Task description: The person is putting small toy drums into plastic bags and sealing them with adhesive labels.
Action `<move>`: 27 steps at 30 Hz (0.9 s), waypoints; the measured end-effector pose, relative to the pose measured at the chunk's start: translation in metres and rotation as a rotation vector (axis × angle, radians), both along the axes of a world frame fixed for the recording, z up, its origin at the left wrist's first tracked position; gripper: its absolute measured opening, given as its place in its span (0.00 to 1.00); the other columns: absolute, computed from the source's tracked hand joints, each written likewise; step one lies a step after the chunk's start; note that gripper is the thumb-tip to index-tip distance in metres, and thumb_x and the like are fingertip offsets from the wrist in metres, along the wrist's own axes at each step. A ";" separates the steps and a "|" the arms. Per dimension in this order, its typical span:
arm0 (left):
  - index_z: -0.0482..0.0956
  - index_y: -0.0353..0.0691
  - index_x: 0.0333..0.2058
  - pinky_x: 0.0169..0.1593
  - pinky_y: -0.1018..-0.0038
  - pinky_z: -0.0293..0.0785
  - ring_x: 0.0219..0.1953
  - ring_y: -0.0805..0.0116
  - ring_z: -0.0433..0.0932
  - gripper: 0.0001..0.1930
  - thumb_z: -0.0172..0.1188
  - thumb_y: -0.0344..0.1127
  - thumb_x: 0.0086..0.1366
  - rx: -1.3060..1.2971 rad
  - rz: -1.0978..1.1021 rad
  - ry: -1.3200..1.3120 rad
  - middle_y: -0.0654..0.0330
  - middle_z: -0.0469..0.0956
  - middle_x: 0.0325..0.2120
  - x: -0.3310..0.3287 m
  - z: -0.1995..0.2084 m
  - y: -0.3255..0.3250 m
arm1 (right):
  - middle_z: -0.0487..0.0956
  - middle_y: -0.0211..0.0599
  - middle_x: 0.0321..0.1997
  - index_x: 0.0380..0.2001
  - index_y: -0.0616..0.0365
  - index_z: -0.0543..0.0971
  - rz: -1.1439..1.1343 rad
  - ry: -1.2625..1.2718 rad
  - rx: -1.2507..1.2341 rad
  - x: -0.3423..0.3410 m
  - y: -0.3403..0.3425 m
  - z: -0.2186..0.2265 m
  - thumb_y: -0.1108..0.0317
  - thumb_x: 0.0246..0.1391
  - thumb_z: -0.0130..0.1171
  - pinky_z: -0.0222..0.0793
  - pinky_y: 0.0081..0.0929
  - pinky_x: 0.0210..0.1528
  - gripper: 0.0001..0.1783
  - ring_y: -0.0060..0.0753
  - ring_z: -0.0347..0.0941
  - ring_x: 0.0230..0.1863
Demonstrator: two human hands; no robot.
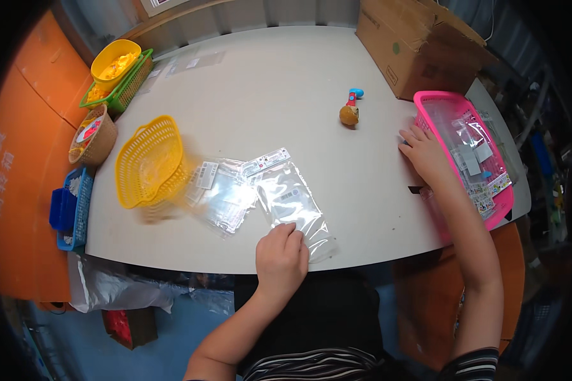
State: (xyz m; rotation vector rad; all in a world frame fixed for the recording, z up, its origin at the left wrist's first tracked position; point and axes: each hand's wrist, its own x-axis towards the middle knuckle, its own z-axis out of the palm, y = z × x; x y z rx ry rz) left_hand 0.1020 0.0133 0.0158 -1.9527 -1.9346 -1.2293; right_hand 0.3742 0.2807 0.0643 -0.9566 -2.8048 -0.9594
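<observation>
My left hand is closed at the table's near edge, pinching the lower end of a clear plastic bag with a printed header strip. Several more clear bags overlap to its left. Beside them a yellow basket stands tilted, its lower part smeared by motion. On the right, my right hand lies over the left rim of a pink basket, fingers bent round it; a small blue bit shows by the fingertips. Clear packets with white cards lie in that basket, whose near left side is blurred.
A small toy figure with a brown head and blue base lies farther back. An open cardboard box stands at the far right. Along the left edge are a green basket with a yellow tub, a tan basket and a blue basket.
</observation>
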 end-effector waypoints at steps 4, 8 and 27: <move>0.78 0.35 0.32 0.39 0.63 0.74 0.34 0.53 0.78 0.07 0.64 0.22 0.52 -0.024 0.011 -0.074 0.54 0.78 0.33 0.001 0.003 -0.002 | 0.78 0.34 0.54 0.40 0.54 0.83 -0.207 -0.150 -0.287 -0.011 0.005 0.017 0.68 0.52 0.54 0.68 0.34 0.57 0.13 0.39 0.69 0.58; 0.78 0.35 0.33 0.36 0.65 0.75 0.31 0.55 0.77 0.07 0.63 0.22 0.54 -0.089 0.008 -0.139 0.54 0.77 0.31 -0.001 0.002 -0.003 | 0.81 0.35 0.44 0.33 0.57 0.83 -0.206 0.019 -0.468 -0.018 -0.011 0.031 0.67 0.48 0.65 0.71 0.35 0.49 0.08 0.39 0.74 0.50; 0.76 0.34 0.34 0.31 0.67 0.76 0.27 0.55 0.78 0.05 0.61 0.24 0.59 -0.180 -0.031 -0.356 0.51 0.76 0.27 0.010 0.012 0.019 | 0.76 0.26 0.30 0.47 0.65 0.75 -0.223 1.400 -1.209 -0.059 -0.221 -0.013 0.73 0.60 0.58 0.64 0.15 0.32 0.12 0.17 0.69 0.28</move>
